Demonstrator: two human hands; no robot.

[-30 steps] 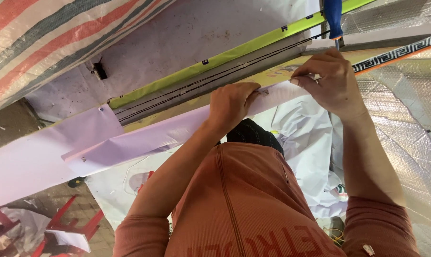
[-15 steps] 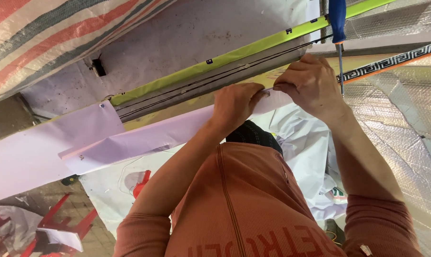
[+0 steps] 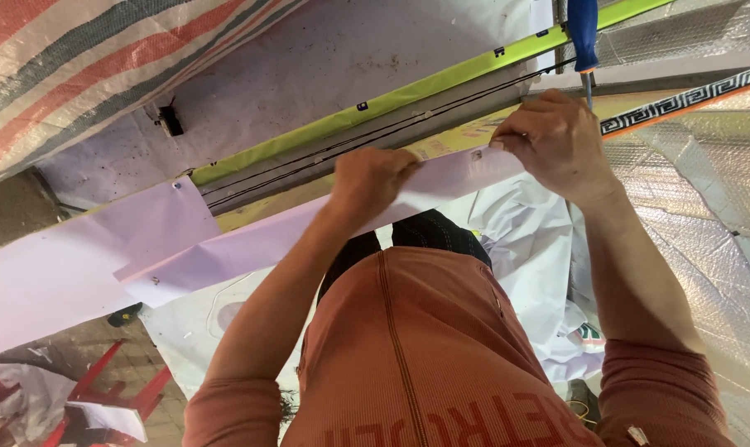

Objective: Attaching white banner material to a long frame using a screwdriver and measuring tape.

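My rust-orange shirt (image 3: 425, 348) fills the bottom of view, both arms raised overhead. Left hand (image 3: 373, 178) is closed, pinching the lower edge of the pale lilac paper strip (image 3: 251, 244). Right hand (image 3: 557, 145) is also closed on the same strip, further along to the right, fingers curled over its top edge. Strip's long axis runs low-left to upper-right, spanning both hands; most of its free length lies to the left of my left hand, so left is nearer to it. Just past the right hand: a blue-handled screwdriver (image 3: 583, 33) hanging tip down, almost touching the knuckles. Beyond that a lime-green rail (image 3: 391, 103), parallel to the strip, then a grey ceiling panel (image 3: 350, 58) and a striped tarp (image 3: 77, 74).
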